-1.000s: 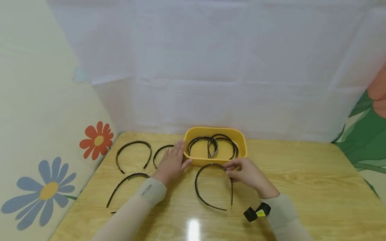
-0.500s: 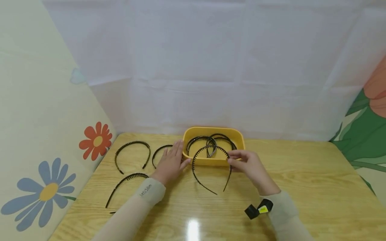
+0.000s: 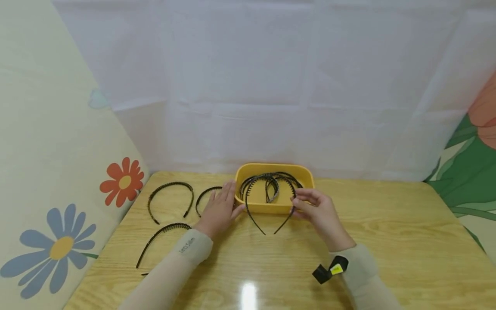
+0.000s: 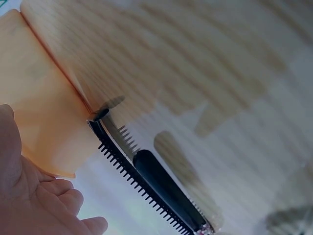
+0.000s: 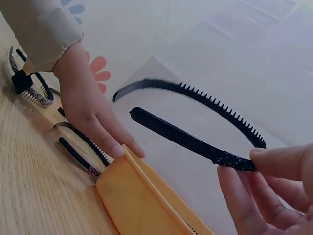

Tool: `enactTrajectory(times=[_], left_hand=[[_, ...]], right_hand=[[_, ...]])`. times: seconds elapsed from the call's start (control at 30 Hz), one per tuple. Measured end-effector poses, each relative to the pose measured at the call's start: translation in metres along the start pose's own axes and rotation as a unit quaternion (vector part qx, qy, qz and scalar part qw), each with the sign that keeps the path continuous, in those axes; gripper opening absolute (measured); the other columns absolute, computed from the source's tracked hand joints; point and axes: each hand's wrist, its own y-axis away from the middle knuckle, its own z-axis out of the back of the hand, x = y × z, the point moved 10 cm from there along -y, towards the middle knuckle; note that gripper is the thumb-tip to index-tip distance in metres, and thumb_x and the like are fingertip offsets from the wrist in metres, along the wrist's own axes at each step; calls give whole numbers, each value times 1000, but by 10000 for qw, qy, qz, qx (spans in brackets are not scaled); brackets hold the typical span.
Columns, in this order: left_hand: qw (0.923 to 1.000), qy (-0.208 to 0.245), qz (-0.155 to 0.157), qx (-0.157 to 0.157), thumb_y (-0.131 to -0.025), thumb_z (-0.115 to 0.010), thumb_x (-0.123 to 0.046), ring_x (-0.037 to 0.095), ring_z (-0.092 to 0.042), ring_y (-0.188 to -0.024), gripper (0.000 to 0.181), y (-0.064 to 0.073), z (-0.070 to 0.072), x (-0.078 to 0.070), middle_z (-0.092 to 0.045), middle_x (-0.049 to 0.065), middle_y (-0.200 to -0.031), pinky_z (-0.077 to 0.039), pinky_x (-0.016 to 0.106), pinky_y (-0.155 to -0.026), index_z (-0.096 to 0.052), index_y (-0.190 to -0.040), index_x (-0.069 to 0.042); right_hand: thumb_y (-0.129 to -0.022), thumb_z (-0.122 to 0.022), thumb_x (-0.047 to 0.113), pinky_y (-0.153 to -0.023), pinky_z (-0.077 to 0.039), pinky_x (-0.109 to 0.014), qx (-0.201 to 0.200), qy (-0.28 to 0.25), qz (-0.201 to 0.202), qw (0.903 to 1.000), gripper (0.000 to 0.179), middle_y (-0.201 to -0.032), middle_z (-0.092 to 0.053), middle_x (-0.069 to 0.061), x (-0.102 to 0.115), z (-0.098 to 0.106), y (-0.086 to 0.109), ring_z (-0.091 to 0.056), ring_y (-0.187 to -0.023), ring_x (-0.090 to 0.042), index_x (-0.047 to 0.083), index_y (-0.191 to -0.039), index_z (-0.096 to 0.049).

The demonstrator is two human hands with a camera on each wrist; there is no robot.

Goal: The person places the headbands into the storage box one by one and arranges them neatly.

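Observation:
My right hand (image 3: 319, 213) pinches a black toothed headband (image 5: 176, 137) by one side, between thumb and fingers. Dark glitter covers the stretch of band at the fingertips in the right wrist view. The headband's arch overlaps the yellow box (image 3: 267, 209), with both ends pointing toward me in front of it. Inside that box lie several black headbands (image 3: 277, 193). My left hand (image 3: 218, 212) rests with straight fingers against the box's left end. Beside it on the table is another headband (image 3: 203, 196), partly hidden by that hand; its teeth show in the left wrist view.
Two more headbands lie at the left of the wooden table (image 3: 387, 232), one far (image 3: 170, 184) and one nearer (image 3: 155, 237), the latter partly behind my left forearm. A white cloth (image 3: 240, 86) hangs behind the table. A black device (image 3: 329, 270) is strapped at my right wrist.
My right hand has lifted the headband from in front of the box and carried it forward, so its arch now overlaps the box opening. The left hand stays at the box's end.

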Motion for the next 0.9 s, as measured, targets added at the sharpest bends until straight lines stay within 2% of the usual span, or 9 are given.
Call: enactTrajectory(times=[0.1, 0.4, 0.63, 0.9], left_hand=[[10000, 48, 2, 47, -107, -41, -51, 34, -14, -154, 82, -1, -1, -1, -13, 20, -167, -10, 59, -123, -8, -161, 1], [10000, 42, 27, 74, -108, -41, -50, 35, -14, -154, 81, -2, -2, 0, -12, 20, -168, -10, 59, -123, -8, -161, 2], [9999, -16, 19, 109, -108, -42, -50, 36, -14, -154, 82, -3, -2, -1, -12, 21, -167, -11, 60, -123, -7, -161, 3], [9999, -7, 48, 158, -108, -41, -50, 36, -13, -154, 83, -4, -2, -2, -11, 21, -167, -10, 60, -123, -6, -161, 2]], right_hand=[[-97, -64, -4, -82, -62, -32, -42, -121, -20, 9999, 37, -100, -68, -3, -1, 1, -1, -71, -83, -18, -12, -131, -53], [-98, -60, -6, -79, -61, -27, -292, -669, -89, 9973, 24, -96, -70, 1, 3, 7, -7, -70, -89, -13, 1, -121, -63], [-101, -57, -4, -81, -60, -26, -411, -723, -330, 9960, 37, -99, -67, 0, 4, 7, -17, -69, -87, -12, -8, -136, -48], [-100, -58, -3, -86, -60, -28, -287, -686, -491, 9960, 46, -99, -64, -5, 4, 2, -28, -67, -87, -14, -11, -142, -39]])
